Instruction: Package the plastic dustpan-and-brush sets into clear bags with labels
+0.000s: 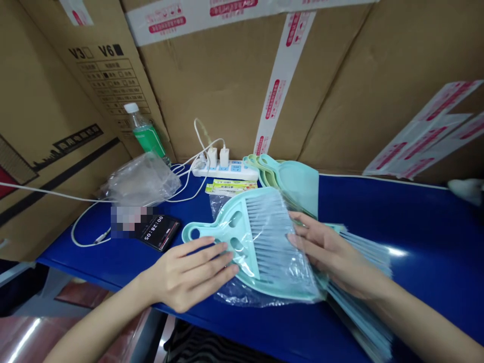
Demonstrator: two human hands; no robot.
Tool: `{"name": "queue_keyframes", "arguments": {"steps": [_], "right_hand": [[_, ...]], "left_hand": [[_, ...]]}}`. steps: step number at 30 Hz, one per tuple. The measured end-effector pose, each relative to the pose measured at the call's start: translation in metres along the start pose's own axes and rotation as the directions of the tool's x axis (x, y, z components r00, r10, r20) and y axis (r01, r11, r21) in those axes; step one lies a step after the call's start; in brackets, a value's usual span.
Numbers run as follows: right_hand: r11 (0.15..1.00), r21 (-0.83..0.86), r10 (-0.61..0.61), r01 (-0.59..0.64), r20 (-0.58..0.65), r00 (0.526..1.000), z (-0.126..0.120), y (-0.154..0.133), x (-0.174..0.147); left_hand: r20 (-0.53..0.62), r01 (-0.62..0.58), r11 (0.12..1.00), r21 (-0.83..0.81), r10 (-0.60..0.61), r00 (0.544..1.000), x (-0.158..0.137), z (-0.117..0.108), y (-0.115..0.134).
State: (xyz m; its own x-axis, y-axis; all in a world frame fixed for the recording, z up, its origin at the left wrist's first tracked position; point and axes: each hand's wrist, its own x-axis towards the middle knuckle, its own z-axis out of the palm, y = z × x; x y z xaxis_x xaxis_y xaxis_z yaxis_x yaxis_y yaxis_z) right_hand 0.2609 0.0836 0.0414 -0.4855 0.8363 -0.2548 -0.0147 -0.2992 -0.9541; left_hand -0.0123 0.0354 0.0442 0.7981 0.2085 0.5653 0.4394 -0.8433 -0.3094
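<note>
A light turquoise dustpan (227,217) with a matching brush (252,232) nested in it lies across the middle, its looped handles to the left. Clear plastic bag (302,269) covers the bristles and the wide end. My left hand (189,275) holds the near edge by the handle, fingers extended over the top and thumb hidden underneath. At the wide end my right hand (321,247) grips the bag, thumb and forefinger on its edge. Under my right forearm are more turquoise brushes (363,302), partly covered.
More dustpans (298,184), turquoise and green, lie behind. A power strip (242,171) with chargers and white cables stands against cardboard boxes (227,85). Left are a bottle (148,136), crumpled plastic (141,179) and a phone (161,232) on the blue table (416,222).
</note>
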Motion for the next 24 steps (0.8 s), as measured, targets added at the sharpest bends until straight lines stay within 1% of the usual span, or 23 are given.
{"name": "queue_keyframes", "arguments": {"steps": [2, 3, 4, 5, 6, 8, 9, 10, 11, 12, 13, 15, 17, 18, 19, 20, 21, 22, 24], "right_hand": [[1.0, -0.021, -0.017, 0.017, -0.014, 1.0, -0.003, -0.001, -0.001], [0.999, -0.034, -0.027, 0.026, -0.029, 0.999, -0.005, -0.002, -0.002], [0.998, -0.048, -0.042, 0.039, -0.051, 0.998, -0.008, -0.004, -0.003], [0.997, -0.063, -0.058, 0.053, -0.076, 0.995, -0.011, -0.005, -0.004], [0.995, -0.077, -0.073, 0.066, -0.102, 0.992, -0.014, -0.007, -0.004], [0.991, -0.103, -0.098, 0.084, -0.139, 0.985, -0.02, -0.01, -0.006], [0.99, -0.113, -0.102, 0.085, -0.149, 0.984, -0.021, -0.011, -0.006], [0.989, -0.12, -0.101, 0.082, -0.154, 0.983, -0.022, -0.011, -0.006], [0.989, -0.126, -0.098, 0.078, -0.153, 0.983, -0.022, -0.011, -0.006], [0.988, -0.134, -0.095, 0.075, -0.148, 0.984, -0.021, -0.01, -0.006], [0.987, -0.143, -0.094, 0.073, -0.141, 0.986, -0.021, -0.009, -0.005], [0.986, -0.154, -0.091, 0.071, -0.125, 0.988, -0.019, -0.006, -0.005], [0.987, -0.145, -0.09, 0.072, -0.118, 0.989, -0.018, -0.005, -0.004], [0.988, -0.135, -0.085, 0.069, -0.117, 0.99, -0.018, -0.004, -0.004], [0.99, -0.125, -0.079, 0.065, -0.118, 0.99, -0.018, -0.004, -0.004], [0.991, -0.117, -0.074, 0.06, -0.12, 0.99, -0.019, -0.003, -0.004], [0.992, -0.114, -0.07, 0.056, -0.122, 0.99, -0.019, -0.003, -0.004], [0.992, -0.112, -0.066, 0.052, -0.123, 0.99, -0.02, -0.003, -0.003], [0.993, -0.109, -0.068, 0.056, -0.118, 0.991, -0.02, -0.002, -0.002]], "left_hand": [[0.005, -0.02, 0.997, 0.072, 0.02, 1.0, -0.005, -0.011, -0.002], [0.013, 0.009, 0.991, 0.132, -0.011, 1.0, -0.01, -0.02, -0.004], [0.006, 0.065, 0.973, 0.223, -0.068, 0.998, -0.016, -0.029, -0.008], [-0.006, 0.116, 0.941, 0.319, -0.12, 0.993, -0.024, -0.039, -0.014], [-0.028, 0.148, 0.91, 0.387, -0.149, 0.988, -0.032, -0.049, -0.02], [-0.088, 0.155, 0.875, 0.458, -0.129, 0.988, -0.049, -0.067, -0.036], [-0.161, 0.269, 0.823, 0.5, -0.217, 0.963, -0.056, -0.073, -0.044], [-0.207, 0.3, 0.798, 0.523, -0.222, 0.953, -0.062, -0.077, -0.053], [-0.22, 0.336, 0.787, 0.517, -0.256, 0.941, -0.066, -0.08, -0.061], [-0.241, 0.445, 0.734, 0.513, -0.374, 0.895, -0.07, -0.081, -0.069], [-0.208, 0.5, 0.7, 0.509, -0.464, 0.861, -0.073, -0.081, -0.077], [-0.063, 0.567, 0.67, 0.48, -0.618, 0.783, -0.081, -0.081, -0.091], [0.081, 0.59, 0.688, 0.423, -0.677, 0.731, -0.091, -0.081, -0.103], [0.172, 0.59, 0.708, 0.389, -0.685, 0.708, -0.096, -0.082, -0.108], [0.282, 0.59, 0.73, 0.346, -0.681, 0.676, -0.101, -0.084, -0.113], [0.38, 0.594, 0.738, 0.322, -0.675, 0.633, -0.105, -0.085, -0.116], [0.412, 0.601, 0.726, 0.334, -0.686, 0.6, -0.107, -0.086, -0.119], [0.389, 0.615, 0.694, 0.374, -0.719, 0.576, -0.107, -0.086, -0.122], [0.244, 0.647, 0.597, 0.475, -0.795, 0.555, -0.102, -0.081, -0.127]]}}
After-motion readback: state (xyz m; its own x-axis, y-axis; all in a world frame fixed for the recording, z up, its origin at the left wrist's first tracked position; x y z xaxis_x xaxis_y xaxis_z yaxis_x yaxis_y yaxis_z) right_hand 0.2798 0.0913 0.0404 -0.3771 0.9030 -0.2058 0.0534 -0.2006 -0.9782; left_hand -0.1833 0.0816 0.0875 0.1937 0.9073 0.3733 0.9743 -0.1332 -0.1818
